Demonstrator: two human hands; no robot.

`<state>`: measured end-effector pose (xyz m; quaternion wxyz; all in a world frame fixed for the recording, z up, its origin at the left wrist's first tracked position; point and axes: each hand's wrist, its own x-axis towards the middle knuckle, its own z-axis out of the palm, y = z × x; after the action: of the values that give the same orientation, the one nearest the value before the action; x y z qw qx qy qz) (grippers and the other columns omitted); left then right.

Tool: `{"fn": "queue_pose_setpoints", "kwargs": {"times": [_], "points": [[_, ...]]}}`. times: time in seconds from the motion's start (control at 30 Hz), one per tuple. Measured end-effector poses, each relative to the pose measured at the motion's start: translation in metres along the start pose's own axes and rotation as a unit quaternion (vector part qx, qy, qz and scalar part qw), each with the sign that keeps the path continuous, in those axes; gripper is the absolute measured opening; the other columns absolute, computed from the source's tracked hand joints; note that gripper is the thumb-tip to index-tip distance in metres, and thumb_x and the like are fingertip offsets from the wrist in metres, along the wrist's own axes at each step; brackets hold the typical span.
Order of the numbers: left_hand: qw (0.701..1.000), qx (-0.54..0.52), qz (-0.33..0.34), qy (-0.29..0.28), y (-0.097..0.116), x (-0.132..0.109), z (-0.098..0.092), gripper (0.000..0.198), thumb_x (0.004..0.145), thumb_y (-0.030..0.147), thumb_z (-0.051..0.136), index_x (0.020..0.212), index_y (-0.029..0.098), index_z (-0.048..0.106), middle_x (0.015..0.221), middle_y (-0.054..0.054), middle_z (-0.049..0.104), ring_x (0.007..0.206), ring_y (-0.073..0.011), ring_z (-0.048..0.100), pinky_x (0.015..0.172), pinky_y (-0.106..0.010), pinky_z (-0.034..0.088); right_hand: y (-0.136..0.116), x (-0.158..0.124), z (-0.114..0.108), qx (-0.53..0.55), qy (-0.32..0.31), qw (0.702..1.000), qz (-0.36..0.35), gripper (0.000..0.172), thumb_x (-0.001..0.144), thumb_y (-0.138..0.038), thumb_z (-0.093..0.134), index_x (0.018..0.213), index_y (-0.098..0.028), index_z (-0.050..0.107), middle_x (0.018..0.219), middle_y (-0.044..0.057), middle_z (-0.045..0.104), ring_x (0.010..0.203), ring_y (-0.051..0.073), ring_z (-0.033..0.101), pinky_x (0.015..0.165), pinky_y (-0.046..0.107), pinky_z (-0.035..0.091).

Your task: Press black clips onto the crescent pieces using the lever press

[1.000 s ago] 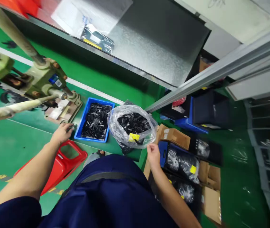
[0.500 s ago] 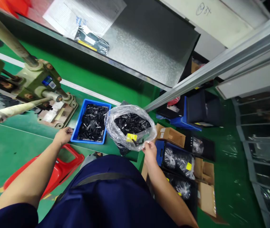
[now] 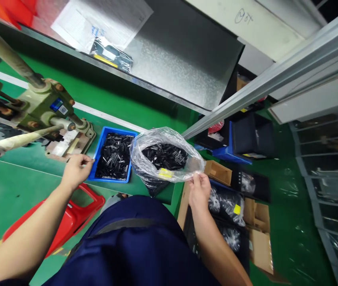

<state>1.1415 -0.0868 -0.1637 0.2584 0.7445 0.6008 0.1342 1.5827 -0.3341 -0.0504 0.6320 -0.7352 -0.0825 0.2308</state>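
My right hand [image 3: 199, 191] is closed on the rim of a clear plastic bag [image 3: 139, 159], pulling that edge out to the right. Inside the bag's wide mouth lie many small black parts [image 3: 166, 155], with a yellow label [image 3: 165, 173] near the front. To its left, touching or very close, a blue tray [image 3: 96, 153] holds more black parts [image 3: 116, 157]. My left hand [image 3: 78, 171] is pinched at the tray's left rim. Whether its fingertips grip the rim or a small part cannot be made out.
A green hand press [image 3: 52, 107] with a long lever stands left of the tray. Below is a red stool [image 3: 68, 222]. A metal post [image 3: 246, 89] rises behind the bag. Cardboard boxes [image 3: 218, 172] and bagged goods [image 3: 228, 204] stand at right. A grey shelf [image 3: 169, 67] lies beyond.
My right hand has moved right and slightly up, stretching the bag's rim that way and reshaping its mouth. My left hand has shifted slightly, its fingers now more visible at the tray's rim.
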Motion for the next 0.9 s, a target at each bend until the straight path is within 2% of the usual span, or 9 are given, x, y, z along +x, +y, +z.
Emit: {"fn": "queue_pose_setpoints", "kwargs": {"times": [0.13, 0.27, 0.37, 0.47, 0.53, 0.6, 0.67, 0.77, 0.9], "points": [[0.984, 0.010, 0.176, -0.035, 0.095, -0.005, 0.004, 0.046, 0.096, 0.058, 0.057, 0.123, 0.021, 0.063, 0.132, -0.014, 0.067, 0.135, -0.0352, 0.057, 0.120, -0.051, 0.042, 0.004, -0.005, 0.001, -0.007, -0.023, 0.999, 0.022, 0.046, 0.075, -0.056, 0.084, 0.094, -0.023, 0.059, 0.087, -0.002, 0.065, 0.076, 0.013, 0.065, 0.075, 0.033, 0.060], [0.899, 0.001, 0.402, -0.172, 0.200, -0.021, 0.038, 0.094, 0.085, 0.066, 0.074, 0.160, 0.018, 0.044, 0.164, -0.019, 0.049, 0.161, -0.0421, 0.030, 0.132, -0.060, 0.020, 0.006, -0.009, 0.000, -0.020, -0.043, 0.999, 0.017, 0.044, 0.080, -0.059, 0.079, 0.096, -0.024, 0.057, 0.087, -0.002, 0.064, 0.076, 0.014, 0.067, 0.078, 0.037, 0.062], [0.854, 0.069, 0.454, -0.245, 0.248, -0.033, 0.067, 0.082, 0.087, 0.043, 0.076, 0.158, 0.012, 0.048, 0.149, -0.023, 0.062, 0.153, -0.0425, 0.044, 0.132, -0.064, 0.015, 0.006, -0.006, -0.011, -0.051, -0.042, 0.998, -0.002, 0.043, 0.083, -0.061, 0.075, 0.096, -0.024, 0.055, 0.087, -0.001, 0.065, 0.077, 0.015, 0.067, 0.077, 0.038, 0.062], [0.800, 0.111, 0.494, -0.323, 0.261, -0.044, 0.073, 0.038, 0.093, 0.023, 0.063, 0.129, 0.017, 0.068, 0.114, -0.016, 0.075, 0.114, -0.0320, 0.071, 0.119, -0.051, 0.042, 0.009, -0.001, -0.027, -0.105, -0.025, 0.994, -0.026, 0.043, 0.083, -0.060, 0.073, 0.099, -0.023, 0.058, 0.084, 0.000, 0.065, 0.074, 0.016, 0.065, 0.075, 0.038, 0.060], [0.776, 0.106, 0.513, -0.350, 0.259, -0.049, 0.065, 0.024, 0.094, 0.020, 0.057, 0.115, 0.020, 0.070, 0.105, -0.012, 0.074, 0.092, -0.0268, 0.074, 0.095, -0.041, 0.055, 0.010, 0.006, -0.035, -0.146, -0.006, 0.988, -0.050, 0.045, 0.081, -0.057, 0.075, 0.105, -0.022, 0.060, 0.092, 0.004, 0.067, 0.083, 0.019, 0.066, 0.083, 0.041, 0.060], [0.779, 0.094, 0.514, -0.346, 0.257, -0.052, 0.053, 0.020, 0.095, 0.019, 0.054, 0.109, 0.022, 0.069, 0.102, -0.010, 0.073, 0.083, -0.0251, 0.074, 0.077, -0.037, 0.056, 0.008, 0.020, -0.037, -0.183, 0.017, 0.980, -0.083, 0.057, 0.078, -0.055, 0.078, 0.121, -0.022, 0.060, 0.121, 0.011, 0.066, 0.113, 0.026, 0.066, 0.101, 0.045, 0.058], [0.786, 0.080, 0.515, -0.333, 0.258, -0.053, 0.042, 0.019, 0.095, 0.019, 0.054, 0.108, 0.023, 0.068, 0.099, -0.009, 0.072, 0.080, -0.0246, 0.074, 0.072, -0.037, 0.054, 0.004, 0.045, -0.032, -0.212, 0.035, 0.971, -0.105, 0.081, 0.074, -0.055, 0.082, 0.141, -0.022, 0.050, 0.152, 0.018, 0.049, 0.144, 0.032, 0.049, 0.118, 0.048, 0.049], [0.790, 0.072, 0.515, -0.325, 0.263, -0.053, 0.032, 0.018, 0.095, 0.019, 0.055, 0.108, 0.023, 0.067, 0.098, -0.008, 0.071, 0.078, -0.0241, 0.073, 0.070, -0.036, 0.053, -0.002, 0.092, -0.012, -0.249, 0.013, 0.965, -0.080, 0.098, 0.070, -0.053, 0.089, 0.150, -0.018, 0.044, 0.160, 0.021, 0.042, 0.152, 0.036, 0.041, 0.121, 0.052, 0.048], [0.797, 0.062, 0.506, -0.325, 0.263, -0.052, 0.021, 0.016, 0.095, 0.017, 0.055, 0.106, 0.024, 0.066, 0.099, -0.007, 0.071, 0.081, -0.0230, 0.073, 0.072, -0.035, 0.053, 0.004, 0.127, 0.030, -0.279, -0.121, 0.952, 0.008, 0.048, 0.093, -0.047, 0.076, 0.127, -0.016, 0.064, 0.125, 0.010, 0.069, 0.111, 0.023, 0.069, 0.094, 0.043, 0.063]]}}
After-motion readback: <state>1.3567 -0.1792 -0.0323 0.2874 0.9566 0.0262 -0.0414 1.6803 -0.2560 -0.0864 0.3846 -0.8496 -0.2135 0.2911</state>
